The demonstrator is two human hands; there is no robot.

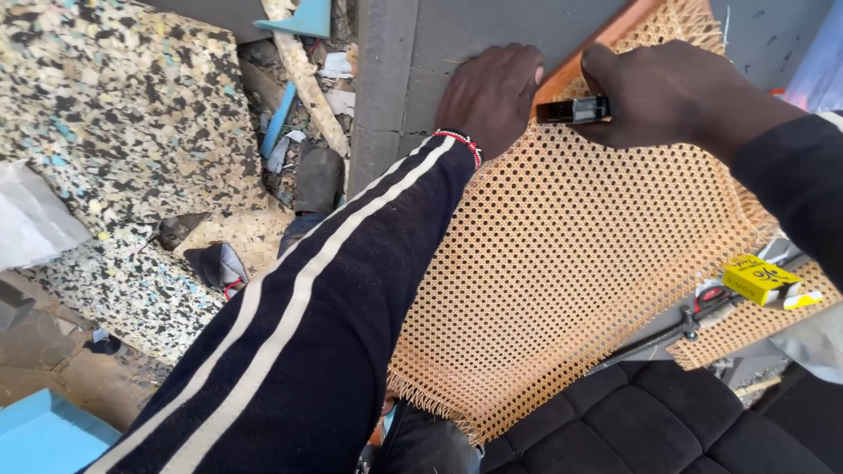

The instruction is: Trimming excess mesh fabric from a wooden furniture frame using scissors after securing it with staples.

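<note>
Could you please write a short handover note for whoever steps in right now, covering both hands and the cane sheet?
Left hand: flat on the cane webbing, pressing its top edge near the wooden frame.
Right hand: grips a small black tool, its tip at the webbing beside the frame edge.
Webbing: spread over the grey surface, frayed lower edge hanging above the black cushion.
Yellow box: lying at the right.
Done: webbing laid against the frame corner.
Left: the rest of the edge looks loose; how far it is fixed cannot be told.
</note>
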